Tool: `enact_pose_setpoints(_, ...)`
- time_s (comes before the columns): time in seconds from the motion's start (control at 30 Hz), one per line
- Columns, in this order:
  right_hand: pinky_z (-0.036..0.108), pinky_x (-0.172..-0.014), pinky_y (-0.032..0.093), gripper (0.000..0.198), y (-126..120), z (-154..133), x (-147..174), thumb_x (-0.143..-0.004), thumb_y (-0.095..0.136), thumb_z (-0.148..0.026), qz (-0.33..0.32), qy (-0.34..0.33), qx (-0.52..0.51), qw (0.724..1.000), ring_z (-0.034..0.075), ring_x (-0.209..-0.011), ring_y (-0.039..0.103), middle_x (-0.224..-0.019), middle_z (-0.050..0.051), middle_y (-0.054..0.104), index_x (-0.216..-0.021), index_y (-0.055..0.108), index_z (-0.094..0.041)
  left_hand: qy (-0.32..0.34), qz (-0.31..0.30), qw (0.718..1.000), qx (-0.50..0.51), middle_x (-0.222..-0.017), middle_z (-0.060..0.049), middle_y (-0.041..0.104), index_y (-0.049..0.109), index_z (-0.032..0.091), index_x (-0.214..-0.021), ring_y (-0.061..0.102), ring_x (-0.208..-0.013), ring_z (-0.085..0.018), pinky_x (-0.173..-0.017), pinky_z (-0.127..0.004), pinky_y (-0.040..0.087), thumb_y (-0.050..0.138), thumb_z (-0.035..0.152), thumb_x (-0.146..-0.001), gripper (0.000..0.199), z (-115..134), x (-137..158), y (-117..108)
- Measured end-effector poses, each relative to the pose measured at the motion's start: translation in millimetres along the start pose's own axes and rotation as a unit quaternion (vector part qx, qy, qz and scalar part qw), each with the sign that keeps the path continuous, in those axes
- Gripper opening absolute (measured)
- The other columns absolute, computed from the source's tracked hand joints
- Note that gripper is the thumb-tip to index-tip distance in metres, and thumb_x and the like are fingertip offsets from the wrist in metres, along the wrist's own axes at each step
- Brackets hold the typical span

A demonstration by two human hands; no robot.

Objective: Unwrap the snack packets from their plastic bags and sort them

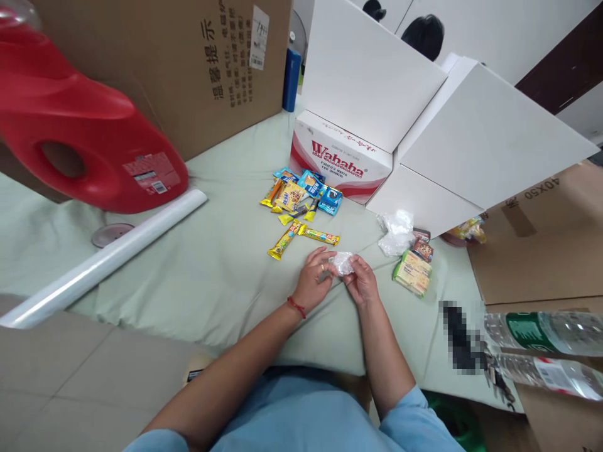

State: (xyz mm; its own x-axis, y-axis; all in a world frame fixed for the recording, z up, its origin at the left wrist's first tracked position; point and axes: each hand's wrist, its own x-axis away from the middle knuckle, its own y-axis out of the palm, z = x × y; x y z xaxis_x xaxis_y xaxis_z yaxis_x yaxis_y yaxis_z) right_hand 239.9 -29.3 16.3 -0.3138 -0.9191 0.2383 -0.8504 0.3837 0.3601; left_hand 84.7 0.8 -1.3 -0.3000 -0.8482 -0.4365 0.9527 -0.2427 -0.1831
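Between my two hands is a small crumpled clear plastic bag (342, 263). My left hand (315, 281), with a red cord at the wrist and a ring, pinches its left side. My right hand (362, 280) grips its right edge between thumb and fingers. Just beyond my hands lie two yellow-wrapped snack bars (285, 241), their ends almost meeting. Behind these is a pile of small blue and yellow snack packets (301, 193). More crumpled clear plastic (396, 231) sits to the right, beside a green-edged cracker packet (412, 273) and small brown packets (423, 250).
A white-and-red Wahaba carton (342, 157) stands at the back. On the left are a big red jug (94, 125), a long white roll (108, 260) and a round lid (112, 235). Plastic bottles (541, 333) and keys (499, 384) lie at the right, near a cardboard box (541, 251).
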Motion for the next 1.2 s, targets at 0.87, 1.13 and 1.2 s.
enact_pose_setpoints(0.87, 0.022, -0.050, 0.030, 0.023, -5.3, 2.2, 16.3, -0.076, 0.082, -0.041, 0.011, -0.098, 0.083, 0.992, 0.009, -0.055, 0.037, -0.064, -0.005, 0.049, -0.085, 0.070, -0.023, -0.244, 0.030, 0.954, 0.171, -0.078, 0.000, 0.068, 0.067, 0.019, -0.082, 0.058, -0.072, -0.014, -0.071, -0.026, 0.046, 0.074, 0.040, -0.080, 0.022, -2.1, -6.1, 1.8)
enact_pose_setpoints(1.13, 0.018, -0.041, 0.022, 0.032, -6.1, -9.4, 15.1, -0.066, 0.089, -0.037, 0.008, -0.028, -0.054, 0.998, 0.006, -0.053, 0.032, -0.069, -0.006, 0.044, -0.083, 0.066, -0.023, -0.311, 0.072, 0.871, 0.373, -0.094, -0.005, 0.074, 0.055, 0.019, -0.073, 0.066, -0.084, -0.017, -0.077, -0.030, 0.050, 0.071, 0.031, -0.071, 0.021, 4.0, -12.3, -2.9)
enact_pose_setpoints(1.2, 0.017, -0.039, 0.018, 0.033, -6.3, -7.7, 15.0, -0.067, 0.089, -0.038, 0.006, -0.016, -0.043, 0.999, 0.006, -0.049, 0.029, -0.066, -0.007, 0.042, -0.083, 0.064, -0.023, -0.335, 0.078, 0.836, 0.427, -0.092, -0.005, 0.074, 0.054, 0.019, -0.072, 0.067, -0.081, -0.016, -0.075, -0.030, 0.051, 0.074, 0.027, -0.067, 0.022, 6.2, -14.3, -5.7)
